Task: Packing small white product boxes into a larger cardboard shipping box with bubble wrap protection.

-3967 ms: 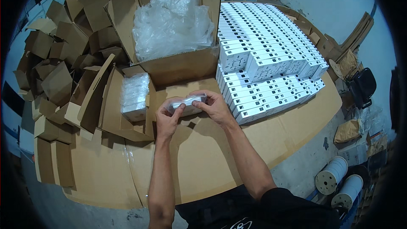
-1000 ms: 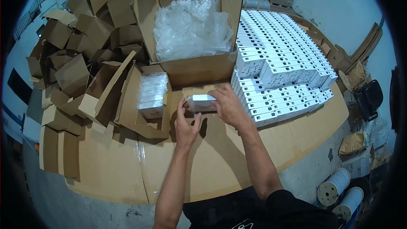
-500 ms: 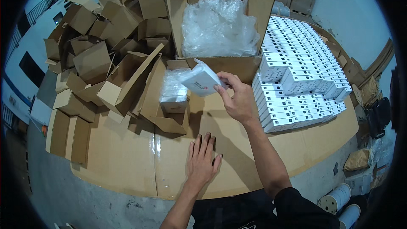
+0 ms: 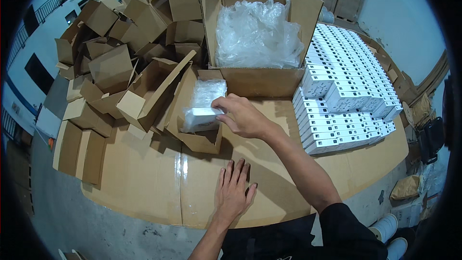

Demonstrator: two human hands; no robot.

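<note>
The right hand [image 4: 243,115] is reaching left across the table, its fingers curled around the near end of a wrapped pack [image 4: 202,114] — a pale, plastic-covered block — and the thumb is lying along its top edge. The pack is sitting in the mouth of a small open carton [image 4: 197,137], resting on more wrapped packs [image 4: 208,94] already lying inside, so the hand is closed on it only as far as the pack's thickness allows.

The left hand [image 4: 234,193] is lying flat, palm down and fingers spread, on the cardboard sheet [image 4: 144,183] covering the table, well apart from the carton and holding nothing.

Just behind the right hand a big box [image 4: 262,79] is standing open, filled with crumpled clear plastic [image 4: 257,36]; its front wall is rising right beside the knuckles and closing off the far side. To the right, stacks of white boxes [image 4: 346,96] are lining the table in tight rows, near the forearm but not touching it. To the left of the carton, a heap of empty brown cartons [image 4: 110,72] is crowding in — one raised flap is leaning against the carton's left side. Below the table edge, a grey floor [image 4: 96,226] is showing.
</note>
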